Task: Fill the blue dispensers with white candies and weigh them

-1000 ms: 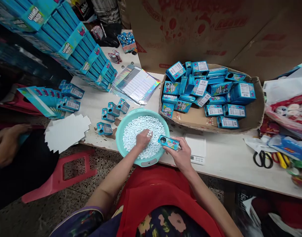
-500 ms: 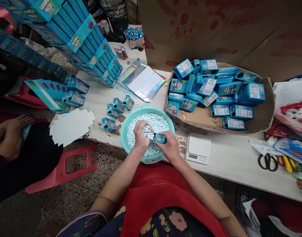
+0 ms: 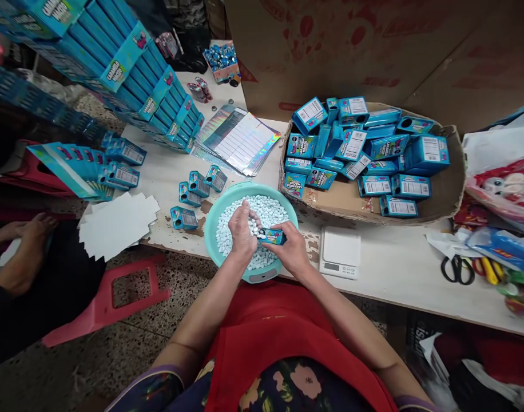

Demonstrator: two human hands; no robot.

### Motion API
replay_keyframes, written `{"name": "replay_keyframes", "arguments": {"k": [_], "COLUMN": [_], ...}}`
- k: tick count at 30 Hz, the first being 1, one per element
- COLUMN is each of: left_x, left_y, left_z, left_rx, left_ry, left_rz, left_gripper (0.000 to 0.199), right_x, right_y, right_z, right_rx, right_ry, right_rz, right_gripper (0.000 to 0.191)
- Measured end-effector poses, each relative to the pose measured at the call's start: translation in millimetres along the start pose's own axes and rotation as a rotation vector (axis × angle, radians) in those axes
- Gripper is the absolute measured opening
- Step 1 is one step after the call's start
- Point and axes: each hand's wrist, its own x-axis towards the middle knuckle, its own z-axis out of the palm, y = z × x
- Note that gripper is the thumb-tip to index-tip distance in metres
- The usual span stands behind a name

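A turquoise basin (image 3: 210, 234) full of small pale candies (image 3: 268, 209) sits at the table's front edge. Above it, my left hand (image 3: 242, 232) is cupped around a handful of the candies. My right hand (image 3: 293, 246) grips a small blue candy box (image 3: 272, 236) lying on its side, its end against the candies in my left palm. How many candies are inside the box is hidden. Several similar blue boxes (image 3: 189, 193) stand on the table left of the basin.
A cut-down cardboard box (image 3: 373, 217) holds many blue boxes at the right. Near me are a white scale (image 3: 340, 252) and black scissors (image 3: 458, 270). Stacked blue display cartons (image 3: 128, 63) rise at the left, above white card sheets (image 3: 118, 226). Another person's hands (image 3: 26, 246) are at far left.
My left hand has tilted up toward the box, and fewer candies show in its palm. The box has turned more level in my right hand. The whole view has shifted slightly.
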Motion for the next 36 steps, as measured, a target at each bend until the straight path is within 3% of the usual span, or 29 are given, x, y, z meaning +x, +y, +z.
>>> {"name": "replay_keyframes", "arguments": {"k": [6,12,18,21,25,27,32,36], "left_x": [1,-4,-22,-12,20,30,30,39], "left_y": [1,-5,30,36,1,-23,-63,-68], "left_z": [2.0,-0.8,9.3,4.6,-17.9,-28.6,-37.6,-37.9], "left_rx": [0.052,0.131,0.076,0.000,0.009,0.042,0.251,0.196], "left_ry": [-0.001,-0.042,-0.213,-0.173,0.017,0.055,0.079,0.117], "left_rz": [0.062,0.102,-0.005,-0.029,-0.417,-0.513,-0.195,-0.272], "left_gripper": [0.042,0.044,0.046,0.049,0.044,0.041,0.034,0.031], "right_x": [0,-7,-9,-15,-24,-30,-48,-61], "right_y": [-5,-3,7,16,22,23,42,80], "right_z": [-1,11,-1,-16,-38,-53,-96,-126], "right_rx": [0.040,0.067,0.188,0.225,0.274,0.263,0.161,0.045], "right_ry": [-0.004,0.034,0.078,0.150,0.160,0.172,0.254,0.336], "right_rz": [-0.004,0.026,-0.023,0.042,0.132,0.173,0.221,0.291], "right_gripper": [0.028,0.027,0.028,0.029,0.033,0.036,0.037,0.034]}}
